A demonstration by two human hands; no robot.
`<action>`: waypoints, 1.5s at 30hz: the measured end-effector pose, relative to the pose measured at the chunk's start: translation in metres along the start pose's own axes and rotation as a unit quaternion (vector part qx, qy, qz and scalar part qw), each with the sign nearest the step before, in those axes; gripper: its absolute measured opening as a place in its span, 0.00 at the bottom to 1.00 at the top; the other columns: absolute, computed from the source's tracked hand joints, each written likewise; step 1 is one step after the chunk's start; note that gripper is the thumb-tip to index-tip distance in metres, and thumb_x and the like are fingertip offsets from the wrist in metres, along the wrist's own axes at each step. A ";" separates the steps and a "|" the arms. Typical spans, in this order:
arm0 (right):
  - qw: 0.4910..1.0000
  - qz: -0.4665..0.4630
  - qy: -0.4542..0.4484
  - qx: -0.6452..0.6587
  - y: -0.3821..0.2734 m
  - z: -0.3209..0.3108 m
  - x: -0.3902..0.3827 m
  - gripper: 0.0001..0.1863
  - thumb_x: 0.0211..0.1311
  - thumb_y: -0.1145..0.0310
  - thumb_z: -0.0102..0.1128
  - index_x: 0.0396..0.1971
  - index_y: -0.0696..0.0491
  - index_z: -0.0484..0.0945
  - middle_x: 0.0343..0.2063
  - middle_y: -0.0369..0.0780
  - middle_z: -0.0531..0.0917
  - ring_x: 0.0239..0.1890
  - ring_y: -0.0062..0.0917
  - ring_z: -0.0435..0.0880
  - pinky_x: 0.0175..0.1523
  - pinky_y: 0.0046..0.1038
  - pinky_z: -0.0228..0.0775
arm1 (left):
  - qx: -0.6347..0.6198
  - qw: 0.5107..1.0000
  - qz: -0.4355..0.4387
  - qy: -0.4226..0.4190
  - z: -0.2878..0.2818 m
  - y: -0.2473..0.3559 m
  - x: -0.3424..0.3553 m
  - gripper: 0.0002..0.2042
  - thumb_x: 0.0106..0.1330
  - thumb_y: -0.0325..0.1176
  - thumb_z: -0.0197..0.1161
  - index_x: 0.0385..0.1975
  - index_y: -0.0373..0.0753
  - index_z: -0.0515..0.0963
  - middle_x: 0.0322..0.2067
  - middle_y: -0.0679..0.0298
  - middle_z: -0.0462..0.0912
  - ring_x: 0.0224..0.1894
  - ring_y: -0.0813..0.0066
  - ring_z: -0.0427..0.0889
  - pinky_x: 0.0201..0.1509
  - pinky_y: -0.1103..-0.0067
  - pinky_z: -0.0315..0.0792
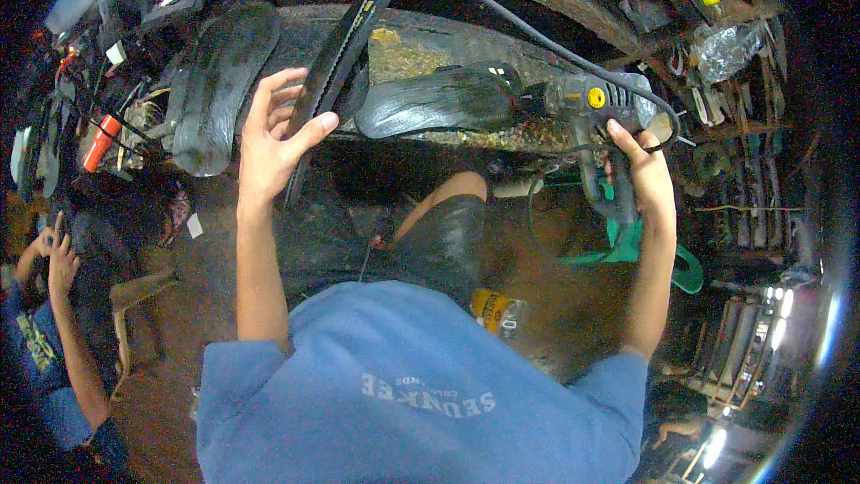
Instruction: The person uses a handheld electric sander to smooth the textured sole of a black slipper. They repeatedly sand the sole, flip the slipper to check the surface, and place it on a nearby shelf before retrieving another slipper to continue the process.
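Observation:
My left hand point(279, 130) is closed on a long, narrow black strip point(345, 49) with a toothed-looking edge, my thumb lying across it and my fingers along its left side. The strip stands tilted, its upper end leaning right. In my right hand point(647, 157) is a grey corded power drill point(582, 94) with a round yellow mark; its front end points left. That end meets or nearly meets a glossy black sole-shaped piece point(430, 106) on the worn bench point(408, 58); contact is unclear. Another dark, sole-shaped piece point(219, 90) lies to the left of my left hand.
A thick grey cable point(511, 18) runs from above to the drill. An orange-handled tool point(101, 143) lies among clutter at left. Below the bench are a green plastic item point(618, 246) and a yellow-labelled container point(493, 312). Another person point(58, 332) sits at far left.

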State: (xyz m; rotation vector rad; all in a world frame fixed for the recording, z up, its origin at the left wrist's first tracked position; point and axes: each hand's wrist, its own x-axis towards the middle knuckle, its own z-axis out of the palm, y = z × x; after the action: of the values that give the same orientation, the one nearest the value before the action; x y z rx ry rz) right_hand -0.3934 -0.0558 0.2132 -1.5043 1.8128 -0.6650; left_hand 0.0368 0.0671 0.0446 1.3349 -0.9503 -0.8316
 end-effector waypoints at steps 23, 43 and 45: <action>0.983 -0.095 -0.156 0.011 -0.065 0.091 -0.003 0.19 0.69 0.56 0.73 0.47 0.54 0.80 0.34 0.36 0.85 0.27 0.18 0.81 0.31 0.24 0.74 | -0.037 0.994 -0.014 0.102 -0.024 -0.012 -0.037 0.44 0.56 0.36 0.85 0.74 0.45 0.68 0.59 0.50 0.79 0.58 0.63 0.81 0.63 0.69 0.77; 0.942 -0.112 -0.299 -0.100 -0.090 0.112 -0.039 0.28 0.69 0.62 0.71 0.67 0.52 0.76 0.55 0.35 0.86 0.49 0.21 0.84 0.50 0.28 0.79 | -0.040 0.991 -0.001 0.124 -0.023 -0.019 -0.034 0.44 0.56 0.37 0.85 0.74 0.43 0.67 0.59 0.49 0.78 0.57 0.62 0.82 0.62 0.68 0.78; 0.950 -0.094 -0.285 -0.084 -0.086 0.102 -0.045 0.28 0.69 0.63 0.71 0.67 0.51 0.76 0.54 0.34 0.86 0.48 0.21 0.83 0.50 0.28 0.78 | -0.057 0.991 -0.007 0.119 -0.018 -0.019 -0.032 0.45 0.57 0.36 0.84 0.74 0.43 0.66 0.59 0.49 0.78 0.56 0.62 0.82 0.61 0.69 0.78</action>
State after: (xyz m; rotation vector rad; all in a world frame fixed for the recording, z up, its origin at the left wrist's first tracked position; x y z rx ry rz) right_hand -0.2565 -0.0252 0.2201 -1.7704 1.3171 -0.1275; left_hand 0.0415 0.1024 0.0227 1.3085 -0.6974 -0.7075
